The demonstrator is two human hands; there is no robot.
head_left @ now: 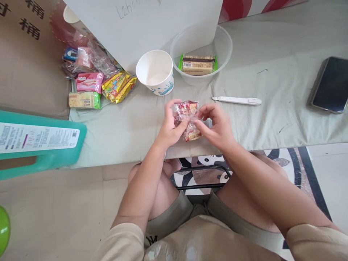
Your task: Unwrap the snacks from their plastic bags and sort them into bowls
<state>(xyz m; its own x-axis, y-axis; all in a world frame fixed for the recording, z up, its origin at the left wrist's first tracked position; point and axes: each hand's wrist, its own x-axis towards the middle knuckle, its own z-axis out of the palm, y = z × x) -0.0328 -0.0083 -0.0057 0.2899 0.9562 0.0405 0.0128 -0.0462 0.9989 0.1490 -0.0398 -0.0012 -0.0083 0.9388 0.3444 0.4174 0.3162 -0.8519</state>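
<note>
Between my hands, low over the cloth near its front edge, is a snack packet (192, 133) in clear wrap with red and gold print. My left hand (172, 127) grips it from the left, thumb pressed across the wrap. At the packet's right side, my right hand (214, 125) has thumb and fingertips closed on the clear film. The wrap's contents are hard to make out. Just beyond stands a white paper cup (159, 78) with a blue pattern. A white-handled utility knife (239, 100) lies to the right of my hands.
A clear plastic bowl (223, 59) holds a green-ended snack packet (199, 65). At left lie yellow packets (116, 87), a pink packet (89, 82) and another green-ended packet (85, 100), near a teal bottle (78, 145). A dark phone (332, 85) lies far right. Behind stands a white panel (152, 25).
</note>
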